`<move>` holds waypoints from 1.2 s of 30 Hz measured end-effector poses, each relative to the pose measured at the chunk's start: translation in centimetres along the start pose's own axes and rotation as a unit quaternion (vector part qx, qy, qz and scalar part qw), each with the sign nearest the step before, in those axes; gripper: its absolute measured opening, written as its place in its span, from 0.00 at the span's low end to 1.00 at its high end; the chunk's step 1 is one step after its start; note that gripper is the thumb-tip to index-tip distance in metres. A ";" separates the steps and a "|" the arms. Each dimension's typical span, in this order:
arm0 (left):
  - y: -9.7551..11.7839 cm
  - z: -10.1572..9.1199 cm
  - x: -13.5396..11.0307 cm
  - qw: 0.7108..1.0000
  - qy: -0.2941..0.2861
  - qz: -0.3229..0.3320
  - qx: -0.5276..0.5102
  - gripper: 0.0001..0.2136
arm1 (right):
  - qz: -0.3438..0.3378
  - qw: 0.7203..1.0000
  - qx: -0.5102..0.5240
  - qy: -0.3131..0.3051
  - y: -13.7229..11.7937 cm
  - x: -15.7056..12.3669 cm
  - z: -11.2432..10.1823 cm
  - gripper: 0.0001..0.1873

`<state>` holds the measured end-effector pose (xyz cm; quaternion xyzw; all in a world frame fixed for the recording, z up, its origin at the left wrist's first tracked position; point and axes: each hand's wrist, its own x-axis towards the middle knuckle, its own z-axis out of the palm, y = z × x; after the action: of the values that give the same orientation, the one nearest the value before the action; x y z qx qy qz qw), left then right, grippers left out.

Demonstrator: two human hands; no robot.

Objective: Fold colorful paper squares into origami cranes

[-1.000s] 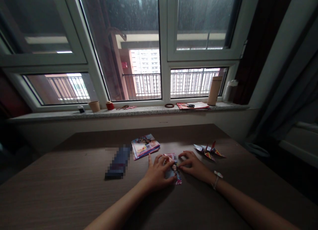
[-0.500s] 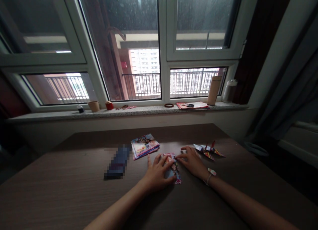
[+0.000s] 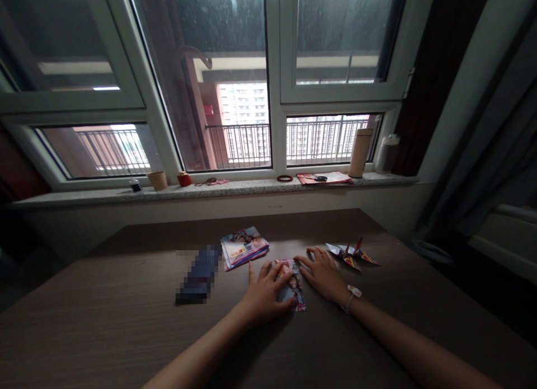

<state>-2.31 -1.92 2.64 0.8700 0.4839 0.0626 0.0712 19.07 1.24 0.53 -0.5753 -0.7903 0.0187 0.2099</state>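
Note:
A folded piece of colourful printed paper (image 3: 293, 288) lies flat on the dark wooden table (image 3: 126, 322). My left hand (image 3: 264, 291) rests on its left half with the fingers spread and flat. My right hand (image 3: 321, 274) lies flat beside the paper's right edge, fingertips touching its upper right part. A finished paper crane (image 3: 351, 254) of the same printed paper stands just right of my right hand. A stack of colourful paper sheets (image 3: 244, 246) lies just beyond my left hand.
A blurred dark flat object (image 3: 199, 274) lies left of the paper stack. On the window sill (image 3: 251, 188) stand two small cups (image 3: 159, 179), a tall beige bottle (image 3: 361, 152), a white container (image 3: 385, 153), red papers with scissors (image 3: 324, 178) and a ring (image 3: 285, 178).
My right hand has slid up and slightly left along the paper's right edge and flattened out. My left hand has stayed pressed on the paper.

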 end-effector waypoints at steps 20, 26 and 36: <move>-0.1 -0.3 0.1 1.000 -0.014 0.002 -0.011 0.31 | 0.000 1.000 0.000 -0.020 0.1 0.0 -0.3 0.19; -0.1 -0.4 0.0 1.000 -0.019 0.004 -0.015 0.31 | -0.040 0.998 0.048 0.006 0.6 -0.2 -0.4 0.17; -0.3 0.0 0.0 1.000 -0.012 0.006 -0.014 0.31 | -0.059 0.996 0.069 -0.001 0.4 -0.4 -0.7 0.13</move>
<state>-2.50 -1.76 2.60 0.8724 0.4770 0.0596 0.0885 19.76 0.86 1.00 -0.5119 -0.8197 0.0616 0.2496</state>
